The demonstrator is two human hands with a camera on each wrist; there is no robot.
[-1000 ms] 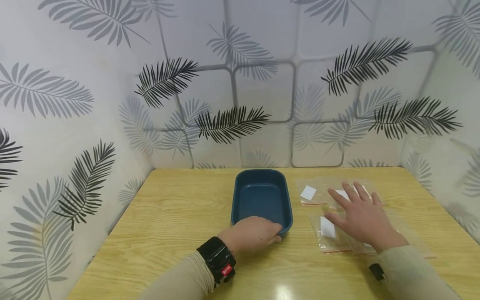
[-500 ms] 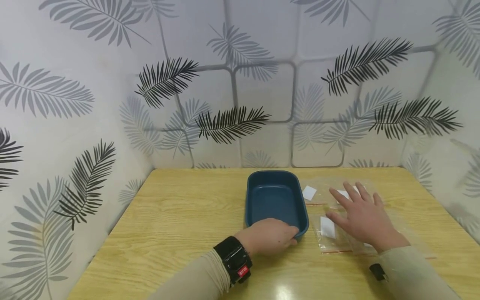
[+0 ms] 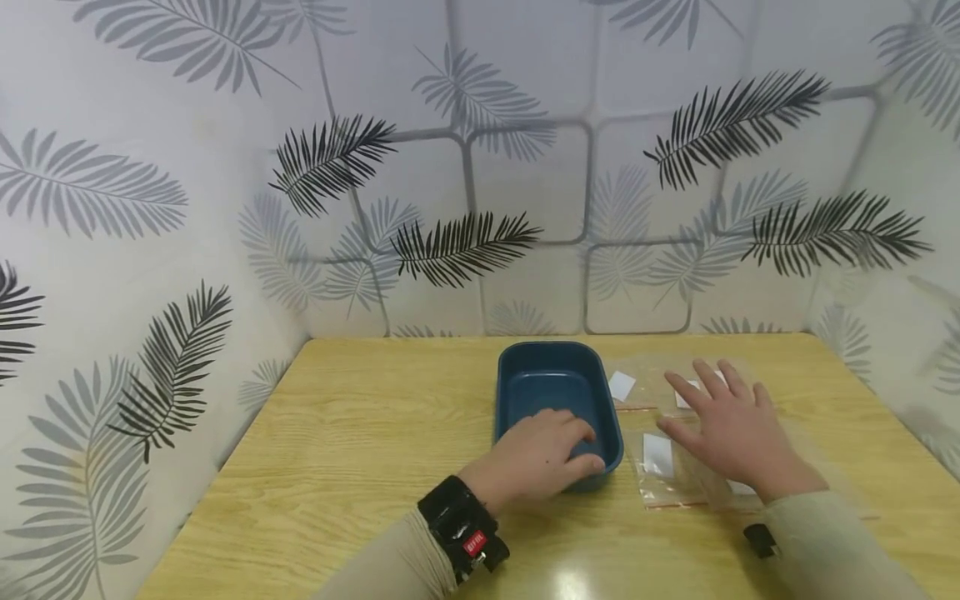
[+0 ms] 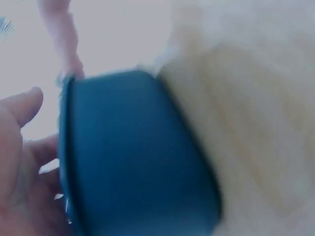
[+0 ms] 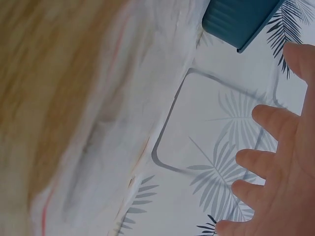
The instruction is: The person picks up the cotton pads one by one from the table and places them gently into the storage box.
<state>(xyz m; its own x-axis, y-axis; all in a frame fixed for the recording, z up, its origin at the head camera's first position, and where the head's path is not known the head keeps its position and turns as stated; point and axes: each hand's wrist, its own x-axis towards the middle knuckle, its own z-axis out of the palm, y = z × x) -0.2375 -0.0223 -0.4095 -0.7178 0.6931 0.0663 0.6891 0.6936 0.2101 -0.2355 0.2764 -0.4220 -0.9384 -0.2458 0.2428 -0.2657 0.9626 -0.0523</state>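
A dark blue rectangular plastic tray (image 3: 558, 387) with rounded corners stands mid-table, its inside bare where it shows. My left hand (image 3: 534, 460) hovers over its near end, fingers and thumb loose and apart, holding nothing. The left wrist view shows the outer wall of the tray (image 4: 133, 157) large, with the hand (image 4: 22, 167) beyond its rim. To the right, my right hand (image 3: 738, 437) is spread above clear zip bags (image 3: 663, 493) with white labels. In the right wrist view its fingers are stretched and hold nothing; the bags (image 5: 113, 128) lie blurred below.
The wooden table (image 3: 360, 417) meets a leaf-patterned wall (image 3: 525, 183) at the back and at both sides. Several bags lie flat in rows right of the tray, one white label (image 3: 622, 386) close to its right side.
My left hand slid the tray to the right, beside the bags, then let go of its near rim and lifted above it. The right hand stayed nearly still.
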